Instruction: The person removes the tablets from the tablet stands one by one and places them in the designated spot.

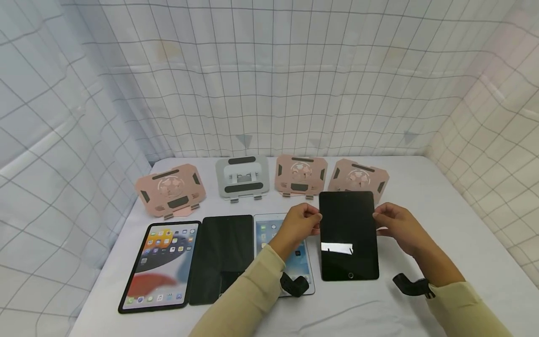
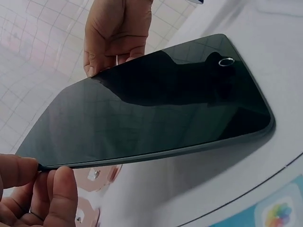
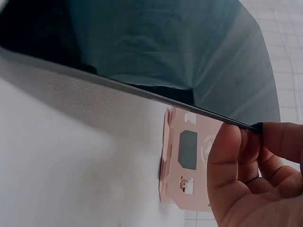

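A small black tablet [image 1: 348,236] with a dark screen is raised off the white table, its far end higher. My left hand [image 1: 300,223] pinches its left edge near the top. My right hand [image 1: 396,224] pinches the right edge opposite. In the left wrist view the tablet [image 2: 151,101] fills the frame, with my left fingers [image 2: 52,189] under its corner and the other hand beyond it. In the right wrist view my right fingers [image 3: 246,165] grip the tablet's edge [image 3: 142,90] above a pink stand [image 3: 187,165].
On the table lie a lit tablet in a black case [image 1: 160,264], a dark tablet [image 1: 219,257] and a lit white tablet [image 1: 269,234] partly under my left arm. Behind them stand three pink stands [image 1: 170,192] [image 1: 301,175] [image 1: 358,178] and a grey stand [image 1: 242,178]. Checked cloth walls surround the table.
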The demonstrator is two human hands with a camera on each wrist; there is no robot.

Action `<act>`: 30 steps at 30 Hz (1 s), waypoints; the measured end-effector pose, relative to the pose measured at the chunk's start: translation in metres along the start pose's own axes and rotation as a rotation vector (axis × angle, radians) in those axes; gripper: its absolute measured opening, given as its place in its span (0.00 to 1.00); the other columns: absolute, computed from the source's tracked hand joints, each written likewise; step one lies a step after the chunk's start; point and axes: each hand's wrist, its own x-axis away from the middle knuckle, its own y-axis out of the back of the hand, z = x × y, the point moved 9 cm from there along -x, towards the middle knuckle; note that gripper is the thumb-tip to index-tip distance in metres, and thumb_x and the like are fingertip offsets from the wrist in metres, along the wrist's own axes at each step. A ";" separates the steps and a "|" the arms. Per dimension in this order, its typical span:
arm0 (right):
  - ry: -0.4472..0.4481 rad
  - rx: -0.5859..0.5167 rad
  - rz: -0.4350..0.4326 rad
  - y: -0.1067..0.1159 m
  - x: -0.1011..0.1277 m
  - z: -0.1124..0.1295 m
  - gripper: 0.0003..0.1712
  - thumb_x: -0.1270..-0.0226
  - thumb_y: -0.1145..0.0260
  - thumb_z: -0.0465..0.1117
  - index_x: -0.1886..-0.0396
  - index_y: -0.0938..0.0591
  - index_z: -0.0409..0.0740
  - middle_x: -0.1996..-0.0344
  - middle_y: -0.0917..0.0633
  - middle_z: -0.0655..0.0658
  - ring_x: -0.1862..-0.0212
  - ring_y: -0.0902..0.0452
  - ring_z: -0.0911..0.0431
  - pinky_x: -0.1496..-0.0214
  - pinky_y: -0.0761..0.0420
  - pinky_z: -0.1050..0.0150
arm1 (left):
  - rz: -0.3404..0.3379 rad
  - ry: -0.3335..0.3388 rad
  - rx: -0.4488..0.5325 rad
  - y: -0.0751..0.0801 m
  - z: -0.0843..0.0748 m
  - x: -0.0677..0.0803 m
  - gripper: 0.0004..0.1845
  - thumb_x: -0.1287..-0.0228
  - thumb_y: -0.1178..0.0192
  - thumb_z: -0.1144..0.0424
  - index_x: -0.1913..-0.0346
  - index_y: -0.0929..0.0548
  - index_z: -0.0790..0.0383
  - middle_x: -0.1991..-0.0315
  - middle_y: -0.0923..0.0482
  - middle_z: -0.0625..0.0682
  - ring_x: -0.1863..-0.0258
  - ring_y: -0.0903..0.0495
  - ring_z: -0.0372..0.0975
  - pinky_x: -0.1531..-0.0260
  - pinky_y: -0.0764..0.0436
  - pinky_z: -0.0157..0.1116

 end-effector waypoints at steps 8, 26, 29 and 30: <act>-0.042 0.019 0.055 -0.014 -0.006 -0.006 0.09 0.23 0.46 0.34 0.55 0.27 0.29 0.63 0.21 0.41 0.60 0.21 0.52 0.58 0.16 0.59 | -0.052 0.014 -0.010 0.009 0.013 0.001 0.05 0.30 0.41 0.70 0.55 0.22 0.68 0.65 0.22 0.56 0.69 0.21 0.41 0.68 0.15 0.35; -0.126 0.073 0.157 -0.040 -0.027 -0.028 0.08 0.25 0.48 0.32 0.55 0.27 0.29 0.67 0.24 0.42 0.64 0.26 0.52 0.64 0.17 0.60 | -0.137 0.009 -0.112 0.025 0.035 0.003 0.04 0.33 0.41 0.74 0.58 0.21 0.70 0.67 0.23 0.55 0.77 0.22 0.38 0.72 0.16 0.33; -0.126 0.112 0.161 -0.044 -0.030 -0.029 0.09 0.25 0.48 0.32 0.55 0.26 0.28 0.66 0.24 0.41 0.65 0.26 0.52 0.65 0.18 0.60 | -0.174 -0.017 -0.224 0.029 0.033 0.003 0.03 0.35 0.39 0.73 0.61 0.20 0.68 0.69 0.22 0.53 0.77 0.22 0.37 0.73 0.18 0.32; -0.127 0.126 0.158 -0.045 -0.031 -0.029 0.09 0.25 0.48 0.32 0.55 0.26 0.28 0.66 0.24 0.41 0.65 0.26 0.52 0.65 0.18 0.60 | -0.189 -0.030 -0.285 0.030 0.030 0.003 0.02 0.36 0.38 0.73 0.63 0.20 0.67 0.70 0.22 0.52 0.77 0.23 0.37 0.74 0.19 0.32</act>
